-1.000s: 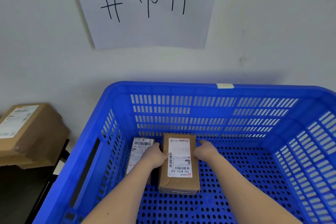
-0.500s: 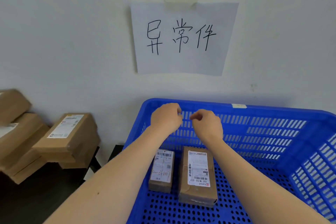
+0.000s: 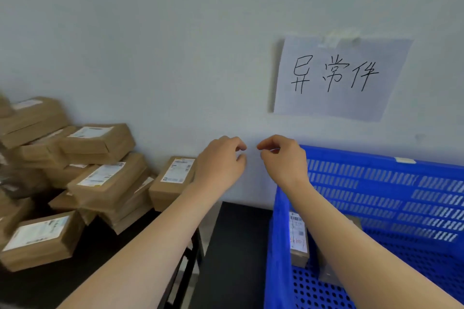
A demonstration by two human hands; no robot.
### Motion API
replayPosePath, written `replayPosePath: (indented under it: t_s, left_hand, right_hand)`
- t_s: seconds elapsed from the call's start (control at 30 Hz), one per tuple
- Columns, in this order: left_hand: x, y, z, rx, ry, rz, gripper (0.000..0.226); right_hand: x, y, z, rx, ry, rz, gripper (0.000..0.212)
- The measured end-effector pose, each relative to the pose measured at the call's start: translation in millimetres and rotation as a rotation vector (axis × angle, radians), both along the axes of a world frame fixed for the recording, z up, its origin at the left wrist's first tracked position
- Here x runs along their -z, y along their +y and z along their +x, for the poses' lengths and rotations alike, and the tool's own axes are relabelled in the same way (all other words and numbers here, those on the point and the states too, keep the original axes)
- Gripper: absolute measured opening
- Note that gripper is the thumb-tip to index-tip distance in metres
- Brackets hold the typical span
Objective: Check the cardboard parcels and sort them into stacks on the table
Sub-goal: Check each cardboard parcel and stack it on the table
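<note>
1. Spotted a loose heap of cardboard parcels over on the left. Brown boxes, white labels mostly facing up, leaning on each other every which way on a dark surface. Not tidy stacks, tbh.
2. Noticed one labelled parcel at the heap's right edge, close to the wall and partly tucked behind the left wrist.
3. Found two more down in the blue crate on the right. Made out a slim parcel with a barcode label and some red scribble, just inside the crate's left wall. Right beside it, a second parcel, mostly hidden by the right forearm.
4. Caught the left grip up in the air in front of the wall, between the heap and the crate. Fingers curled in, holding nothing.
5. Same deal with the right grip, just beside the left one and above the crate's left corner. Fingers curled, thumb and forefinger nearly meeting, nothing in there. Fingertips of the two grips near each other but apart.
6. Saw a black strip between the heap's surface and the crate. Couldn't tell whether it belonged to the same surface.
7. Clocked a white paper sheet taped to the pale wall above the crate, with three handwritten black characters on it.
</note>
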State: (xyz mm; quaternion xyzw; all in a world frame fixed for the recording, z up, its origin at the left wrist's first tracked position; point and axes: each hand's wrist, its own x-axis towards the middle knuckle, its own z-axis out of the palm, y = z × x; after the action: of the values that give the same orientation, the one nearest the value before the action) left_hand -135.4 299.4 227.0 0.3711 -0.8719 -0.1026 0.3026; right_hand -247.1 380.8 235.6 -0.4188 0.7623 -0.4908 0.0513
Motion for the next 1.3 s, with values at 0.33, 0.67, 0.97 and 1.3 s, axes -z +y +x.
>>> replayPosePath:
  t_s: [0.33,0.67,0.97,1.3]
  left_hand:
    - [36,-49,174,-0.08,0.015,0.075,0.027]
    - [73,-102,282,-0.175,0.027,0.146,0.028]
    - [97,-167,329,-0.281,-0.015,0.12,0.034]
    - [111,-257,333,-0.253,-0.027,0.144,0.036]
  right_hand:
    - [29,-67,158,-0.189,-0.074,0.025,0.027]
    - [59,-130,255,-0.347,-0.124,0.11,0.027]
    - [84,-205,287,-0.404,-0.22,0.141,0.028]
    - [114,-292,264,-0.305,-0.399,0.167,0.023]
